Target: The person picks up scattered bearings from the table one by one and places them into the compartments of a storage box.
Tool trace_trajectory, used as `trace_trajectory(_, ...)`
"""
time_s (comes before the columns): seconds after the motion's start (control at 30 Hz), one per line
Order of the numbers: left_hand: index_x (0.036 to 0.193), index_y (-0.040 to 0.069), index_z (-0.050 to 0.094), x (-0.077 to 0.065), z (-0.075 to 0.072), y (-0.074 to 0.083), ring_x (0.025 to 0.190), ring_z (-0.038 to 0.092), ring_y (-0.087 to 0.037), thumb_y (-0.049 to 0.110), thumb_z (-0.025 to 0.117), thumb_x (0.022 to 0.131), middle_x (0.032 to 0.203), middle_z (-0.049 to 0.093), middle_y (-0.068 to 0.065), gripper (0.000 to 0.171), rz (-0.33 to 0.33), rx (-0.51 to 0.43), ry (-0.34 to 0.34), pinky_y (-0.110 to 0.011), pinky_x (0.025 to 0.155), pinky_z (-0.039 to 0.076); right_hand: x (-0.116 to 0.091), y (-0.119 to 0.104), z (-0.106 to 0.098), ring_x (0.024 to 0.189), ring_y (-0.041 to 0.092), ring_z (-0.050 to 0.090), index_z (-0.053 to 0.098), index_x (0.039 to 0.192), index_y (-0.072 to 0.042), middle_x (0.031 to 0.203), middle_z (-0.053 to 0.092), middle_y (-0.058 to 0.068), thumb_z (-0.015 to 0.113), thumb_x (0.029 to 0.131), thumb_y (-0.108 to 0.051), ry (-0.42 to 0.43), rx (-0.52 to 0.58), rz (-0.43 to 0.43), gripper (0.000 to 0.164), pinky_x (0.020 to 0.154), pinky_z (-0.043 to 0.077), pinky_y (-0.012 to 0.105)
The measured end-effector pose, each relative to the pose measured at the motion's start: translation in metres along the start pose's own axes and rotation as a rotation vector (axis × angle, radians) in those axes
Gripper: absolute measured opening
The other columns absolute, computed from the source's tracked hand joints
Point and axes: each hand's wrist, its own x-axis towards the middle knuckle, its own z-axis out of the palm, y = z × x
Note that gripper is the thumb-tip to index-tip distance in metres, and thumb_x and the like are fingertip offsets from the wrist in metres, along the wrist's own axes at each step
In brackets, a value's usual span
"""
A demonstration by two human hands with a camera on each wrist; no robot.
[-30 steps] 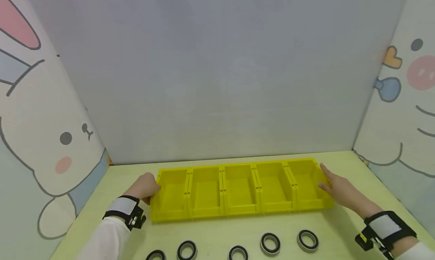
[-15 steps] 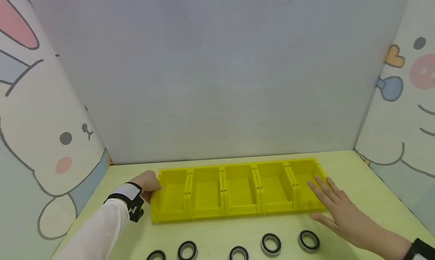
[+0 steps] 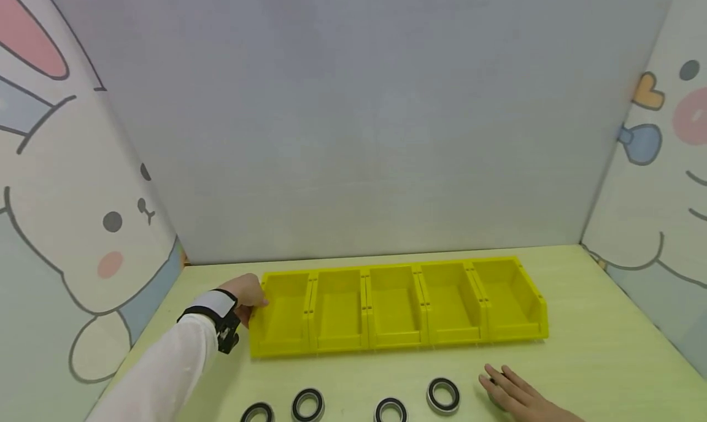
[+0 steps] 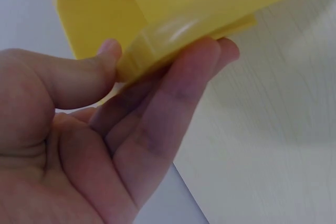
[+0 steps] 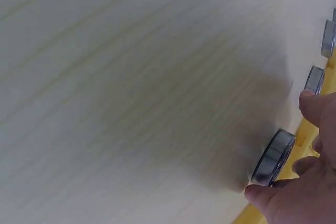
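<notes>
A row of joined yellow bins stands across the table. My left hand grips the side wall of its leftmost bin; in the left wrist view the thumb lies on one side of the wall and the fingers under the other. My right hand is low over the table in front of the row's right end, fingers extended. Those fingers mostly hide the rightmost ball bearing in the head view. In the right wrist view this bearing shows its silver side, with a fingertip right at its lower edge and the thumb apart from it.
Several more black-and-silver bearings lie along the front, among them one bearing left of my right hand and another bearing further left. A grey panel closes off the back, with cartoon-printed panels at both sides.
My right hand has left the right end of the bin row and come down toward me, over the rightmost bearing. The left hand keeps its grip on the leftmost bin.
</notes>
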Motion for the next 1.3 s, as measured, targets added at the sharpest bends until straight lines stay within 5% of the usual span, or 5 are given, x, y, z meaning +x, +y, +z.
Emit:
trace_trajectory(0.13,0.096,-0.01,0.058,0.002,-0.001,0.0,0.062,0.07,-0.028,0.011,0.059,0.093,0.072,0.068,-0.016,0.021,0.001,-0.015,0.0,-0.033,0.055,0.059,0.001,0.002,-0.003,0.144,0.003,-0.003,0.044,0.138,-0.001,0.155,0.023,0.005,0.064,0.088,-0.034,0.001,0.0,-0.08,0.063,0.112,0.0,0.008)
trace_trajectory(0.33,0.096,-0.01,0.059,0.0,-0.002,0.0,0.064,0.07,-0.028,0.01,0.059,0.093,0.073,0.067,-0.017,0.021,-0.002,-0.022,0.004,-0.034,0.056,0.059,0.015,0.007,-0.024,0.14,0.019,0.029,0.045,0.139,-0.007,0.139,0.048,0.016,0.047,0.096,-0.044,-0.353,0.254,0.142,0.057,0.106,0.04,0.03)
trace_trajectory(0.47,0.096,-0.01,0.06,0.0,-0.003,-0.001,0.063,0.07,-0.028,0.01,0.059,0.093,0.074,0.067,-0.017,0.021,-0.005,-0.02,-0.002,-0.033,0.056,0.059,0.027,0.01,-0.034,0.118,0.034,0.052,0.053,0.132,-0.006,0.13,0.054,0.016,0.056,0.094,-0.031,-0.394,0.258,0.107,0.046,0.09,0.052,0.04)
trace_trajectory(1.03,0.093,-0.01,0.06,0.0,0.0,-0.003,0.06,0.069,-0.026,0.011,0.059,0.093,0.069,0.067,-0.015,0.021,0.015,-0.015,0.006,-0.033,0.055,0.059,0.07,0.014,-0.065,0.088,0.001,0.059,0.07,0.107,-0.014,0.104,0.067,-0.003,0.075,0.074,-0.005,-0.572,0.327,0.176,0.035,0.071,0.054,0.024)
trace_trajectory(1.3,0.095,-0.012,0.06,-0.004,0.0,-0.003,0.063,0.069,-0.028,0.009,0.059,0.093,0.073,0.068,-0.017,0.02,0.016,-0.047,0.002,-0.035,0.057,0.059,0.106,0.037,-0.107,0.085,0.012,0.063,0.071,0.098,-0.005,0.098,0.069,0.005,0.076,0.071,-0.005,-0.517,0.219,0.175,0.028,0.068,0.055,0.024)
